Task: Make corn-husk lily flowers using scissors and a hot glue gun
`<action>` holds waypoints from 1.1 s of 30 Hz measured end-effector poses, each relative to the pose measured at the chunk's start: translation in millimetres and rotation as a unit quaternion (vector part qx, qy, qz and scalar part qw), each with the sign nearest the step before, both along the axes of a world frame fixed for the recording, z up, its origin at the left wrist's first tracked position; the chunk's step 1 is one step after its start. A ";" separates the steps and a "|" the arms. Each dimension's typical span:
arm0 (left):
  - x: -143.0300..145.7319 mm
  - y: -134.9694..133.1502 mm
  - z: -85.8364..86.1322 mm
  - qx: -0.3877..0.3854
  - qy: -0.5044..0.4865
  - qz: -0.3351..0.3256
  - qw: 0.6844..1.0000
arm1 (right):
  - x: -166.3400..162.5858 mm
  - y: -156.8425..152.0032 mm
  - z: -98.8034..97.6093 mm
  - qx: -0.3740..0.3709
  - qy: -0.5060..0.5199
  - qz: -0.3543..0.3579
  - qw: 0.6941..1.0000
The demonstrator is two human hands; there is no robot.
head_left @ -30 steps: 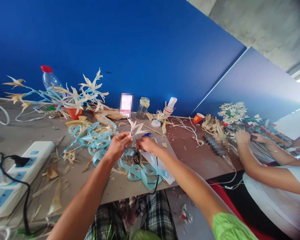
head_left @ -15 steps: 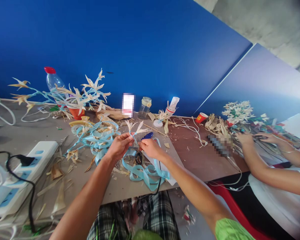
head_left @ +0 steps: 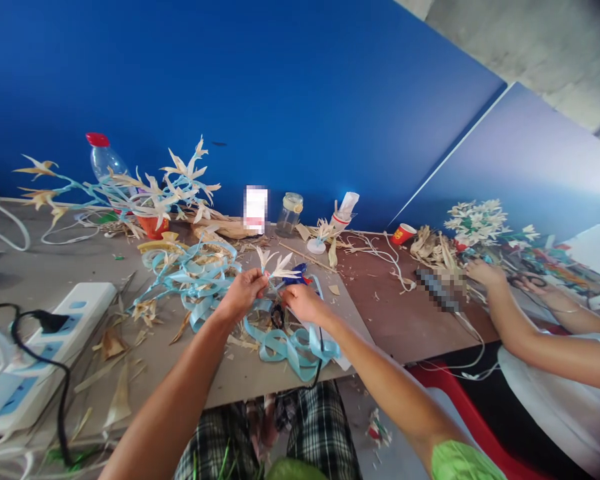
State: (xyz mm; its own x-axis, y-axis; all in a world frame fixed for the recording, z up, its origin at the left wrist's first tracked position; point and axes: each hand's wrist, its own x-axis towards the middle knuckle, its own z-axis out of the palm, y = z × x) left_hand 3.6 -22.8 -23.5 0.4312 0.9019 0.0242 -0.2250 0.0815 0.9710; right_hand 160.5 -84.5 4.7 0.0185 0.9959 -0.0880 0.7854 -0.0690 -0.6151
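My left hand [head_left: 241, 296] is closed in a pinch on the stem of a small pale straw flower [head_left: 279, 266] with pointed petals. My right hand [head_left: 303, 302] is closed just right of it, fingertips on the same stem, where light blue ribbon runs. A tangle of light blue ribbon [head_left: 285, 343] lies on the table under both hands, and more ribbon [head_left: 193, 273] is heaped to the left. A blue-handled tool [head_left: 297, 272] lies just behind the flower.
A white power strip [head_left: 35, 350] with a black plug lies at the left. A branch of straw flowers [head_left: 155, 190], a red-capped bottle [head_left: 103, 160], a glass jar [head_left: 287, 213] and red cups stand at the back. Another person's hands [head_left: 485, 273] work at the right.
Both hands have dropped a little toward the table with the flower. The other person's hands at the right have shifted.
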 end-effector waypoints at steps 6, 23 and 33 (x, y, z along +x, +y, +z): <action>-0.2 2.5 1.0 -0.001 0.005 0.016 1.000 | 0.8 13.8 7.2 0.156 0.142 -0.046 0.976; 1.9 -2.6 3.7 -0.004 -0.048 0.009 0.999 | -26.4 27.3 -12.7 0.100 0.242 -0.028 0.965; 3.3 -6.3 2.9 0.040 0.025 0.036 0.998 | -27.7 28.1 -4.3 -0.075 0.414 -0.048 0.906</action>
State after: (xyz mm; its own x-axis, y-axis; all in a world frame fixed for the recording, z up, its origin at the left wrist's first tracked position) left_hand 6.9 -29.0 -20.6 0.3676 0.9267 0.0776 -0.1781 -0.0117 0.9840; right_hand 132.8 -56.4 0.4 -0.0302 0.9691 -0.2449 0.0451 -0.2434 -0.9689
